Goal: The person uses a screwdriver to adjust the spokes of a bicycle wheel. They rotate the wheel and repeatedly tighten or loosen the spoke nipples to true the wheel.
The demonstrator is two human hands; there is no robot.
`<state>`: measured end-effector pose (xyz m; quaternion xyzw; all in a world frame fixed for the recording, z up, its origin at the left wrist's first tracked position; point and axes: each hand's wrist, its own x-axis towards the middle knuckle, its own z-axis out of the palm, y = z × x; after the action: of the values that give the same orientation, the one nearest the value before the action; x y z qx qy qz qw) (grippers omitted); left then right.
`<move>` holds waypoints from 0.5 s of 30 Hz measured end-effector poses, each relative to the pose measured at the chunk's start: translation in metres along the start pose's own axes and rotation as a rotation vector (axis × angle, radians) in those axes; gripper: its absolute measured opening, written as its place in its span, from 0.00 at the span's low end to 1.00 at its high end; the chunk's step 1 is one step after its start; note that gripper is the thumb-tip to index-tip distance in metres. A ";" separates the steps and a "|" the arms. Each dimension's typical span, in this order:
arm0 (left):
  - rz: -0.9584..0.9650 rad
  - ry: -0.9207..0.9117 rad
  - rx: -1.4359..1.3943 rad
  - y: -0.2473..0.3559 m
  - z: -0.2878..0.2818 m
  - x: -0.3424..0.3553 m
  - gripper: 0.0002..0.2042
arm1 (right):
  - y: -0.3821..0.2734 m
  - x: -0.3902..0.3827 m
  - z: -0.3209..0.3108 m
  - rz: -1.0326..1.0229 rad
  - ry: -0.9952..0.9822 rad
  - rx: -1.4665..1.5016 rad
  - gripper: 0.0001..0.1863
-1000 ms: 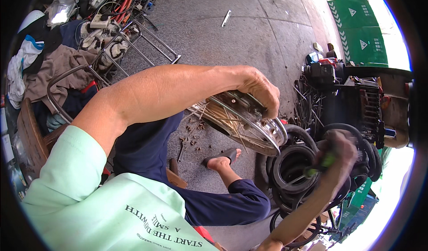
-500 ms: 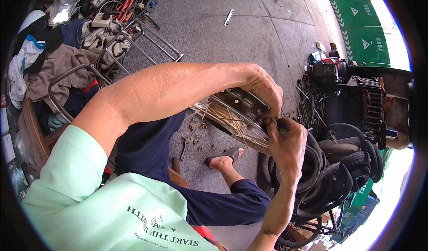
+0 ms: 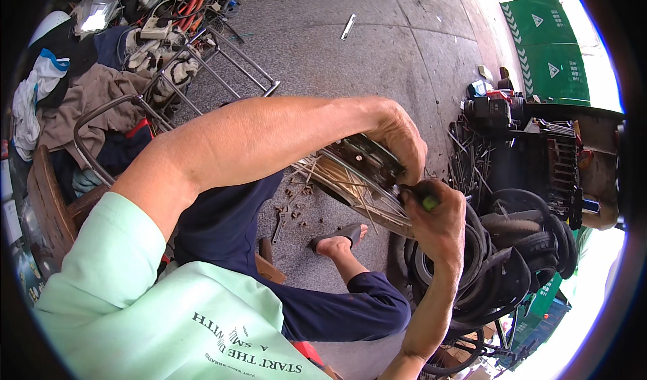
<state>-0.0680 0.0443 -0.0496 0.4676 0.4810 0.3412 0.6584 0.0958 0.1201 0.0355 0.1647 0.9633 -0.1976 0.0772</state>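
Observation:
A bicycle wheel [image 3: 350,191] with a metal rim and spokes is held up over my lap, with a dark metal assembly [image 3: 357,154] on it. My left hand [image 3: 401,137] curls over the wheel's right side, gripping it. Just below, my right hand [image 3: 438,215] grips a green-and-black handled tool [image 3: 429,202], whose working end meets the wheel near my left fingers; its tip is too small to make out.
Tires [image 3: 519,258] are heaped at the right beside tools and rods [image 3: 468,164]. Clothes, cables and a metal frame [image 3: 236,66] fill the left. Small rusty parts and a wrench [image 3: 278,228] lie on the concrete floor [image 3: 364,63]. Green barriers [image 3: 547,39] stand farther back.
My right hand has come up and left from beside the tires to the wheel, bringing the green-handled tool. My left hand has stayed on the wheel.

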 end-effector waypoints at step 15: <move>-0.039 0.053 0.081 0.010 0.008 -0.008 0.17 | 0.011 -0.036 -0.096 -0.136 0.877 0.852 0.12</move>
<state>-0.0627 0.0380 -0.0372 0.4752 0.5209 0.3207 0.6325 0.1254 0.1579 0.1267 0.1852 0.7500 -0.4834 -0.4119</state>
